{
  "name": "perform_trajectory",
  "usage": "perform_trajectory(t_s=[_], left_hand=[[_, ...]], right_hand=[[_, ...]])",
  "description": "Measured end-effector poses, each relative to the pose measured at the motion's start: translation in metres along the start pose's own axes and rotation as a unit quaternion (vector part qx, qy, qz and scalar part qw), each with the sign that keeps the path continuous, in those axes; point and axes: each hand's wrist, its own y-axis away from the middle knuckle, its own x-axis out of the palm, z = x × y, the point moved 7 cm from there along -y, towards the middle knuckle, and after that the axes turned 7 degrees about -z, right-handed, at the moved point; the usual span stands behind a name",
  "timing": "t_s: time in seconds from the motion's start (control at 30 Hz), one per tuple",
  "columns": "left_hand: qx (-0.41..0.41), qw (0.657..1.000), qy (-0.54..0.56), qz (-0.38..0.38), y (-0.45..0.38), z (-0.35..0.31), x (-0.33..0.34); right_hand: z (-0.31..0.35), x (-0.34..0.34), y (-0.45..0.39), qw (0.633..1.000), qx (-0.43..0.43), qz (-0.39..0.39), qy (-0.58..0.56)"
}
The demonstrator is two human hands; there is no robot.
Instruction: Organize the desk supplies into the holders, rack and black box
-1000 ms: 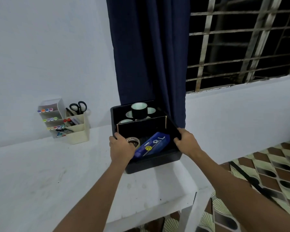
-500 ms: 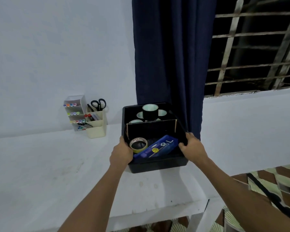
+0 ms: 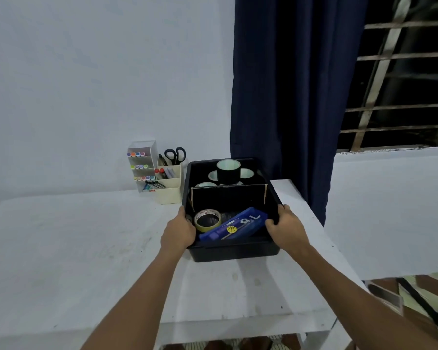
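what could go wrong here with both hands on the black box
The black box sits near the table's right edge, so a sideways push by the left hand and right hand may tip it off. A tilt could also topple the stacked tape rolls behind the divider.

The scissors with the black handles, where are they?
In the head view, the scissors stand handles-up in the cream holder at the back of the white desk, between the clear marker rack and the black box.
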Motion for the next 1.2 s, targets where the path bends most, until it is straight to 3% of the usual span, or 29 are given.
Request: perform_trajectory(t_s=[0.9,1.07,1.2], left_hand=[[-0.021,0.999,-0.019,0.019,-0.004,0.018,-0.012],[-0.006,0.999,0.030,0.036,-0.002,0.015,-0.025],[0.045,0.998,0.033,-0.009,-0.017,-0.001,-0.066]], right_hand=[[0.019,0.015,0.005,0.999,-0.003,0.025,0.019],[0.034,0.015,-0.005,0.989,-0.083,0.035,0.117],[0.088,0.009,-0.020,0.980,-0.173,0.016,0.102]])
